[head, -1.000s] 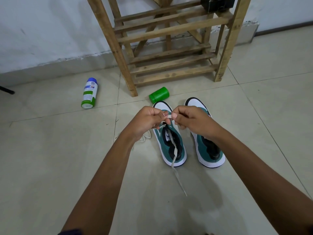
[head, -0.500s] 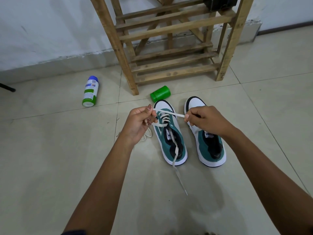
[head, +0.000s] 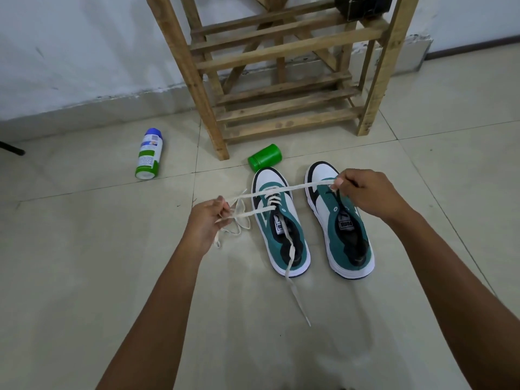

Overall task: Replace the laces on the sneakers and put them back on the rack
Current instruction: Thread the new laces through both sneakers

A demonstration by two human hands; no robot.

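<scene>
Now both hands, left hand (head: 206,223) and right hand (head: 365,192), are pinching the flat cream lace (head: 284,190). Uneven pulling is risking dragging an end back through the green-and-white left sneaker (head: 281,223).

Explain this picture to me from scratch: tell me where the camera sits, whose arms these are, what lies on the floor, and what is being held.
No machine here: the camera is worn on a person's head and looks down at their own two bare arms. On the pale tiled floor stand two green-and-white sneakers. The left sneaker is partly laced; the right sneaker shows empty eyelets. The left hand and the right hand each pinch the flat cream shoelace in their fingers, pulling it out sideways across the left sneaker. One loose end trails back over the floor. Behind stands a slatted wooden rack, with a green plastic cap and a white-and-green spray can lying nearby.
</scene>
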